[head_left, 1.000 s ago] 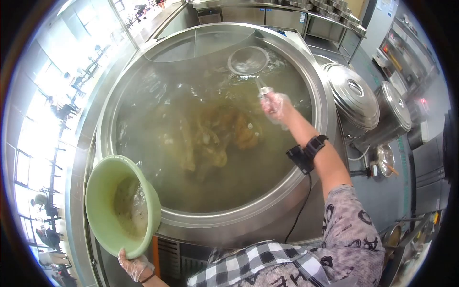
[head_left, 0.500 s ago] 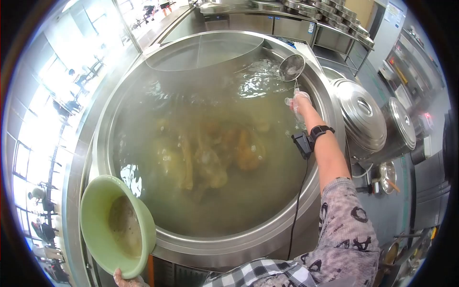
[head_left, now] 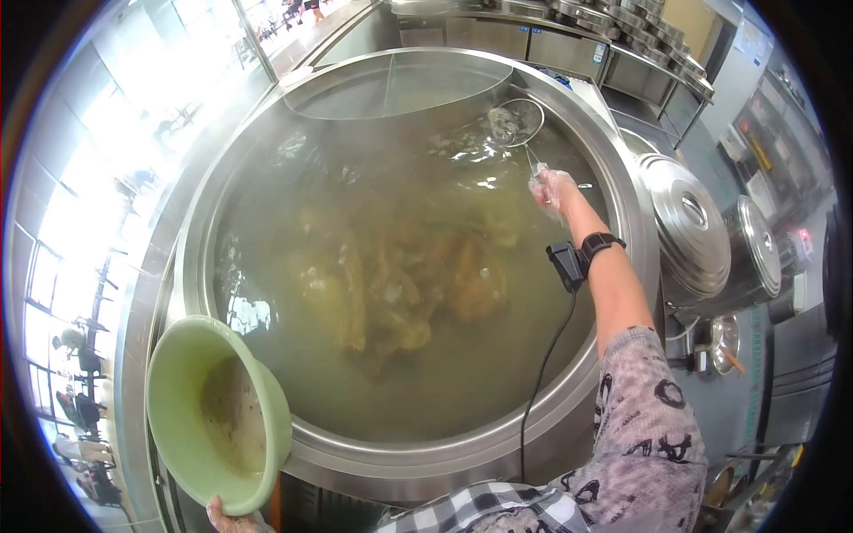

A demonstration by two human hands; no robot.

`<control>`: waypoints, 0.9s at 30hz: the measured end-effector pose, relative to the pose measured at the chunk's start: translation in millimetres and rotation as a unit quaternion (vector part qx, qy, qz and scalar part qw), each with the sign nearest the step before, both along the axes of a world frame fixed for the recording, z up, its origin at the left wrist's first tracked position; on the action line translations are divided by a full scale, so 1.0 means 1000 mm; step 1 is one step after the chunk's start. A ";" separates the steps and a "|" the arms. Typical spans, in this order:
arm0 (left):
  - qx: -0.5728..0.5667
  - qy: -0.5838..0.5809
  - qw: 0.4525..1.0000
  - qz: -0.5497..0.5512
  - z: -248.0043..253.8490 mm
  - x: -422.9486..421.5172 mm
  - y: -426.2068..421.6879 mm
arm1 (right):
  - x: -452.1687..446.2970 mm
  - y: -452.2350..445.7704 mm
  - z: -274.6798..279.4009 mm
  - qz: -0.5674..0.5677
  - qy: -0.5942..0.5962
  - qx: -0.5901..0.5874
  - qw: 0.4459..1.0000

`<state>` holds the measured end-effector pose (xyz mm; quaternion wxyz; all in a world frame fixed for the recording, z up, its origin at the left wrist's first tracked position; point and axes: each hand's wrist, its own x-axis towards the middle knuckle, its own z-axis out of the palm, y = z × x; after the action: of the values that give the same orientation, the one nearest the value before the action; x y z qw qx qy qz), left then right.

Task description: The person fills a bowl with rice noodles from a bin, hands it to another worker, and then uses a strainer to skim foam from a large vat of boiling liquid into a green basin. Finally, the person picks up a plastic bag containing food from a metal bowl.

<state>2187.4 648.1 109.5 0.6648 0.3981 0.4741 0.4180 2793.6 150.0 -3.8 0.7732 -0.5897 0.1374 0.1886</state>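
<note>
My right hand [head_left: 553,189], in a clear plastic glove, is closed around the handle of a round mesh skimmer [head_left: 517,123]. The skimmer's mesh is at the surface of the cloudy broth, near the far right side of a very large steel pot [head_left: 444,457]. Pale and brownish chunks, perhaps bones or meat [head_left: 400,293], lie under the broth in the middle. At the lower left, my gloved left hand [head_left: 233,517] grips the rim of a green plastic basin [head_left: 160,409], which is tilted and holds a little murky liquid. Most of that hand is out of frame.
A curved metal divider [head_left: 400,114] crosses the pot's far side. Large lidded steel pots [head_left: 686,222] stand close to the right. A wrist device's black cable [head_left: 542,382] hangs across the pot's rim. Stacked steel pans [head_left: 640,35] fill a rack behind.
My right hand has moved the skimmer left and slightly down, from above the pot's right side to the broth surface. The basin stays nearly in place. The view has shifted slightly.
</note>
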 end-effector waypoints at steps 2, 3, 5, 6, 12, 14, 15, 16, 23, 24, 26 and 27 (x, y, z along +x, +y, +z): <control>-0.040 -0.037 0.999 -0.002 0.000 0.004 -0.001 | -0.011 0.000 -0.003 0.004 0.006 0.003 1.000; -0.041 -0.037 0.998 -0.001 0.000 0.005 -0.004 | -0.019 0.001 -0.003 0.007 0.014 0.009 1.000; -0.075 -0.079 0.994 -0.004 -0.001 0.005 -0.013 | -0.033 0.009 0.000 0.013 0.011 0.000 1.000; -0.075 -0.079 0.994 -0.001 -0.010 0.000 -0.014 | -0.040 0.014 0.001 0.016 0.010 -0.007 1.000; 0.056 0.052 0.997 -0.005 -0.004 0.005 -0.020 | -0.066 0.046 -0.008 0.109 -0.010 0.016 0.994; 0.026 0.038 0.999 0.017 -0.004 0.005 -0.019 | -0.076 0.065 -0.001 0.106 0.003 0.019 0.994; 0.018 0.030 0.999 0.022 -0.006 0.004 -0.017 | -0.082 0.075 0.003 0.112 0.010 0.026 0.993; 0.010 0.021 0.999 0.028 -0.007 0.003 -0.015 | -0.089 0.085 0.008 0.116 0.016 0.032 0.993; -0.003 0.011 1.000 -0.014 -0.003 0.004 -0.011 | -0.114 0.168 0.037 0.104 0.087 0.141 0.981; -0.009 0.009 1.000 -0.022 -0.002 0.005 -0.009 | -0.116 0.180 0.040 0.097 0.113 0.145 0.978; -0.014 0.005 0.999 -0.033 -0.001 0.007 -0.008 | -0.105 0.203 0.028 0.113 0.127 0.180 0.969; -0.013 0.005 0.999 -0.035 0.003 0.012 -0.013 | -0.101 0.216 0.023 0.085 0.124 0.191 0.970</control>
<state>2198.9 634.7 112.0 0.6815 0.4083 0.4686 0.3863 2692.3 366.0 19.3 0.8295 -0.4123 0.1432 0.3484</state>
